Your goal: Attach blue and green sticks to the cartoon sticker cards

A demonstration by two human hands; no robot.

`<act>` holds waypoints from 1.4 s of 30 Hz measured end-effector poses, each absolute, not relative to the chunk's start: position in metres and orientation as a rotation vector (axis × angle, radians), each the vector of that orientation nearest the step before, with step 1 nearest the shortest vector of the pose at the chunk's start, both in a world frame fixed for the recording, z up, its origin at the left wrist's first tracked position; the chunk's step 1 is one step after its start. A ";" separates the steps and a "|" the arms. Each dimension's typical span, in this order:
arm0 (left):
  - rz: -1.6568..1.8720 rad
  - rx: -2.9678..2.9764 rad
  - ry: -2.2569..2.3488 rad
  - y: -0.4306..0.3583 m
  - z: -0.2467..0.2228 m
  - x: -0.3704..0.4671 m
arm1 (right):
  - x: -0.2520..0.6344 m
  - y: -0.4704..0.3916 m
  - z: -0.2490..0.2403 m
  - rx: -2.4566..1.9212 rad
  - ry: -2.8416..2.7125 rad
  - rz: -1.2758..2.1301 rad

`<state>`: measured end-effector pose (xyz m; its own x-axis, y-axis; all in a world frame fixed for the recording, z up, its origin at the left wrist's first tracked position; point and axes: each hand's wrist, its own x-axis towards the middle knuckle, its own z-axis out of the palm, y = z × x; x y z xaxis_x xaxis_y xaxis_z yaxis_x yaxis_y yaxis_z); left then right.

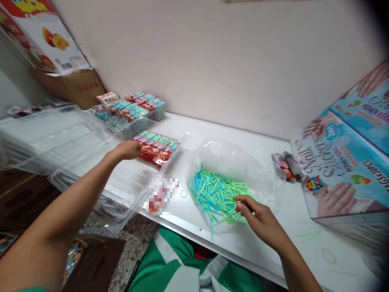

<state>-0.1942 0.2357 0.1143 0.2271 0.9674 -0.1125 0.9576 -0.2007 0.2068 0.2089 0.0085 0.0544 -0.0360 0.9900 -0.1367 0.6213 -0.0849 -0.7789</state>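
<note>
Reaching into the left-centre of the frame with the left hand (130, 150), right at the near-left side of the bright packets (158, 151), set in rows in a clear tray (180, 149). Cannot tell whether clamped on a packet or merely resting there, with fingertips hidden from this view. Bending the fingers of the right hand (258, 217) loosely, lower right of centre, over the right side of the thin green and blue sticks (217, 194); cannot tell whether pinched on one. Lying loose and crisscrossed, those sticks, in a slack clear bag (212, 152) around the middle of the frame. Likely very light, fairly stiff along the length, smooth enough to slide over one another and perhaps easily bent; best pinched near mid-length, a few at a time. Probably light and slick as well, the packets; better gripped at a narrow end than squeezed across the middle. Likely to flex, the thin tray; best lifted by opposite rims. Too soft to hold shape, the bag; best steadied at the mouth.
</note>
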 end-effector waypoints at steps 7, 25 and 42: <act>0.262 2.365 1.253 0.093 0.077 -0.103 | 0.196 0.013 0.050 -1.711 -1.798 0.942; 0.188 2.492 2.034 0.093 -0.043 -0.080 | 0.210 0.004 0.027 -1.776 -1.877 0.744; 1.188 1.778 1.631 0.077 0.036 -0.059 | 0.176 0.078 -0.016 -2.417 -2.085 0.378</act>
<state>-0.0594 0.0771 0.0361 -0.0693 0.9546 0.2897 0.5690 -0.2007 0.7975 0.1760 0.0785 -0.0156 0.1320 0.9657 -0.2236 0.9828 -0.1569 -0.0977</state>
